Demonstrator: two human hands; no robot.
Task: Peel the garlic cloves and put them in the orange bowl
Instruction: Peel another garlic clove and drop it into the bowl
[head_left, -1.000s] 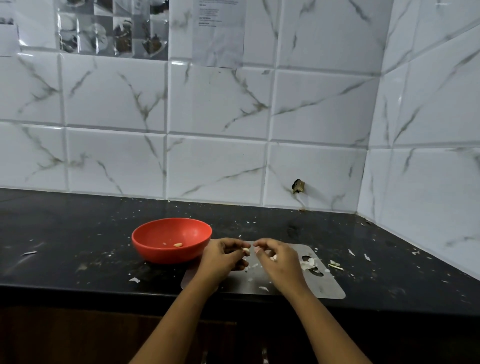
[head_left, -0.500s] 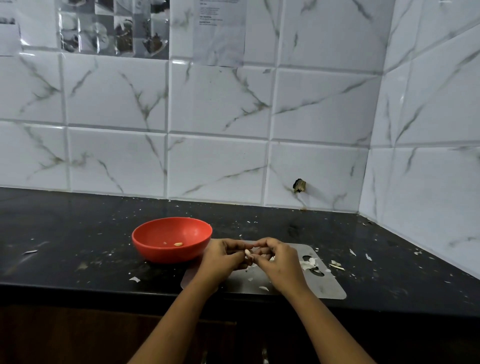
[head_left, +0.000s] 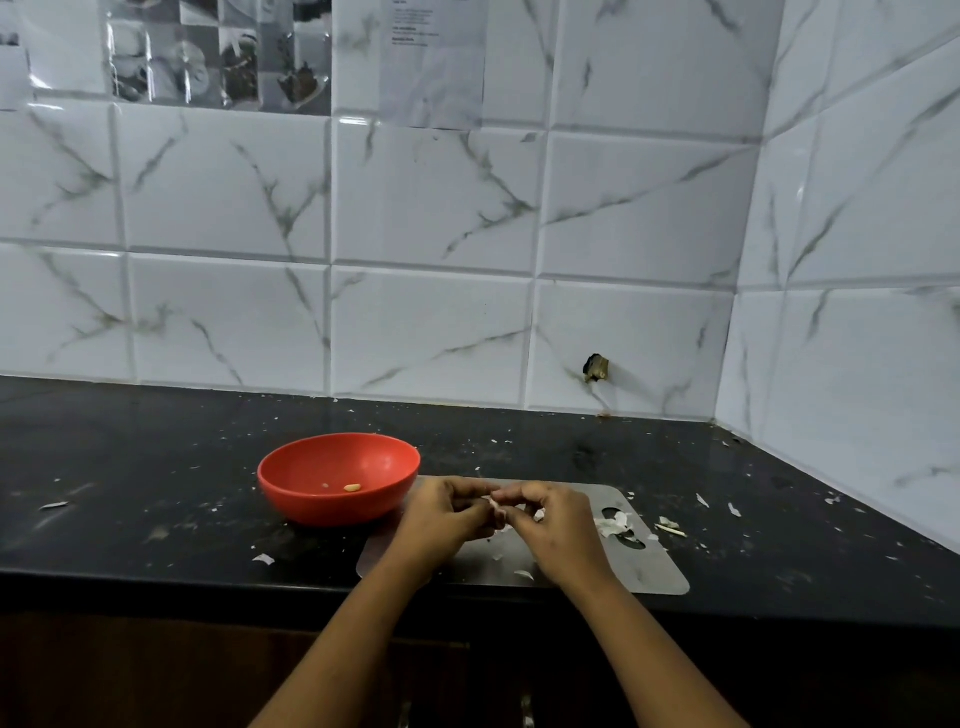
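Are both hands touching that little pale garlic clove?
Touching. The head view shows the left hand and right hand over the grey metal board, fingers of both pinching the small pale garlic clove.

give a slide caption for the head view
The left hand and right hand pinch a white garlic clove over a grey metal board beside a round orange bowl holding one peeled clove

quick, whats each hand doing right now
left hand: closed, fingers pinching the garlic clove
right hand: closed, fingers pinching the same garlic clove
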